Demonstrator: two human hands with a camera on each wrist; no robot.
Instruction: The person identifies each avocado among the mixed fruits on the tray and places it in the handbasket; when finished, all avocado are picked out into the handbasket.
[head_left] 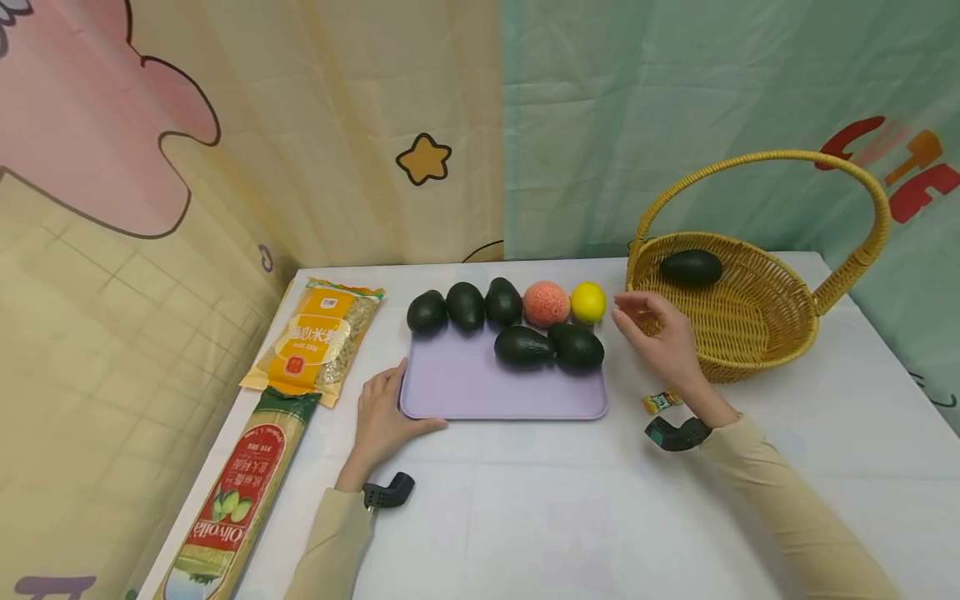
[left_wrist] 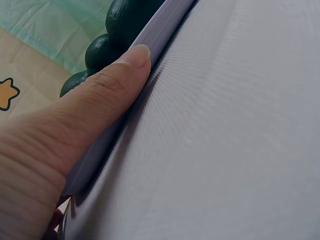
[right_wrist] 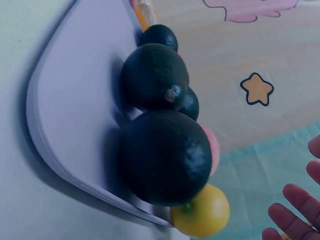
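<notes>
My left hand [head_left: 386, 417] holds the front left corner of a lilac tray [head_left: 465, 387], thumb along the front rim and fingers by the left side. In the left wrist view the thumb [left_wrist: 107, 87] lies against the rim. Three dark green avocados [head_left: 465, 307] line the tray's back, followed by a rough pinkish round fruit [head_left: 546, 303] and a yellow lemon [head_left: 588, 302]. Two more avocados [head_left: 525, 347] lie in front of them. Between the lemon and a wicker basket [head_left: 750, 354], my right hand [head_left: 663, 337] hovers with nothing in it, fingers loosely bent. One avocado [head_left: 691, 268] sits inside the basket.
A small wrapped candy [head_left: 662, 402] lies on the white table [head_left: 525, 500] below my right hand. On the left are a yellow bag of grain [head_left: 315, 337] and a long pasta pack [head_left: 240, 500]. The basket's tall handle [head_left: 772, 156] arches upward. A printed curtain [head_left: 337, 125] hangs behind.
</notes>
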